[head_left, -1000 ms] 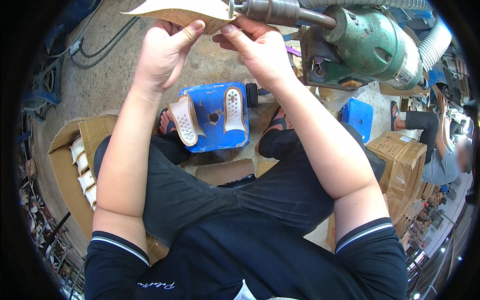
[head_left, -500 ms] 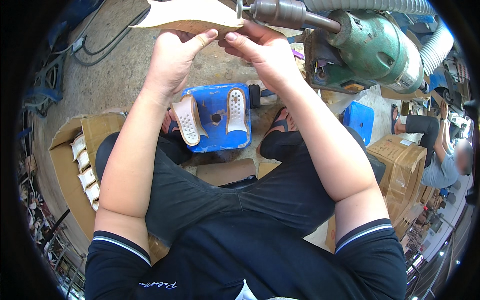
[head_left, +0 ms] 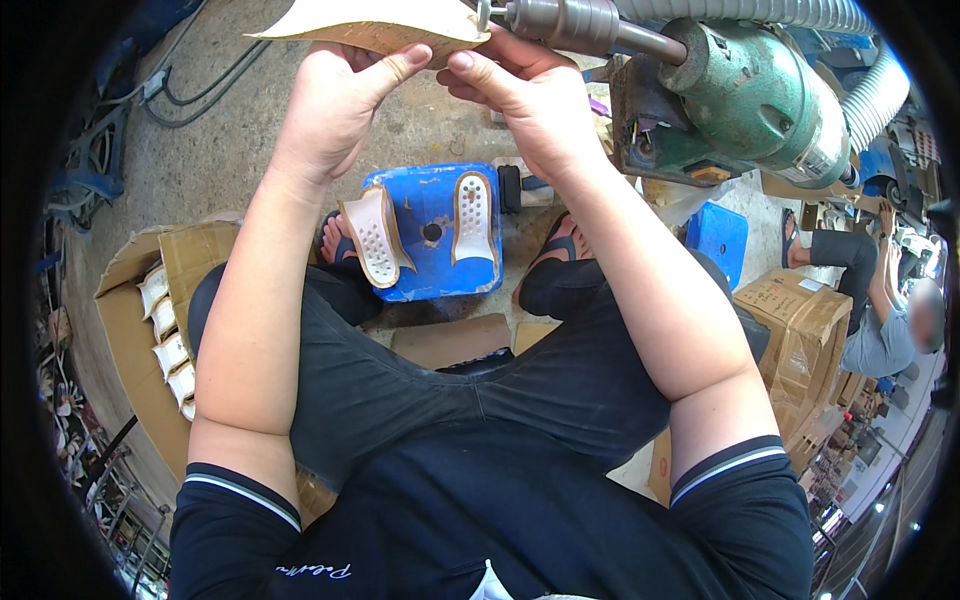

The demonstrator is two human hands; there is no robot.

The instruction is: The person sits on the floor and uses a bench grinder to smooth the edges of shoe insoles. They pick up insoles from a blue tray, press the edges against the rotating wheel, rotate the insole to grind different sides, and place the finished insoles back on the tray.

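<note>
A curved, pale shell-like piece (head_left: 375, 22) with a tan edge spans the top of the view, partly cut off by it. My left hand (head_left: 338, 105) grips its lower edge, thumb along the near side. My right hand (head_left: 540, 105) pinches the right end, its thumb close to the left one. That end meets or nearly meets the small tip of a brown spindle (head_left: 562, 24); actual contact is hard to make out. The spindle runs to a green motor (head_left: 750, 100) at the right. Two similar perforated white pieces, one angled (head_left: 374, 240) and one upright (head_left: 474, 215), lie on a blue stool (head_left: 432, 275).
Left of my legs, an open cardboard box (head_left: 140, 350) holds several white pieces. A taped carton (head_left: 795, 310) and another blue stool (head_left: 718, 240) are at the right. Grey ribbed hoses (head_left: 750, 12) run behind the motor. A person (head_left: 885, 320) sits at far right.
The curved piece and my left hand have shifted slightly left, and the left wrist has moved outward. My right hand stays by the spindle, nearly unmoved.
</note>
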